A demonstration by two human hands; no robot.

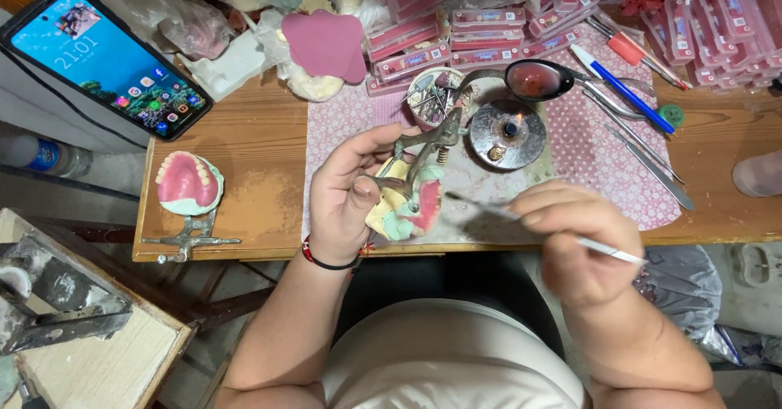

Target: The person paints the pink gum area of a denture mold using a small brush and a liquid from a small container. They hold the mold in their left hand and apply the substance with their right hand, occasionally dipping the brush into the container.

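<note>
Your left hand (346, 193) is wrapped around a metal hinge frame (423, 148) that holds a tooth model (405, 205). The model has pink gums on a pale green and yellow base. You hold it just over the near edge of the desk (244, 181), above your lap. Your thumb is on top and your fingers curl under it, so your grip is tight.

Your right hand (582, 242) pinches a thin metal tool (521, 213) like a pencil. Its tip points left, at the pink gum, and is very close to it. I cannot tell if it touches.

You look to be shaping the pink wax on the model. The next move needs a slow, steady hand, with the tip set softly on the gum and the model kept quite still.

Both wrists are bent in toward each other. Your arms come up from the bottom of the view, elbows out wide.

Behind the model sits a small burner (507, 134) with a tiny flame, and a spoon (539, 80) holding red stuff is just past it. Another tooth model (189, 185) rests on the left of the desk, near a phone (106, 63).
</note>
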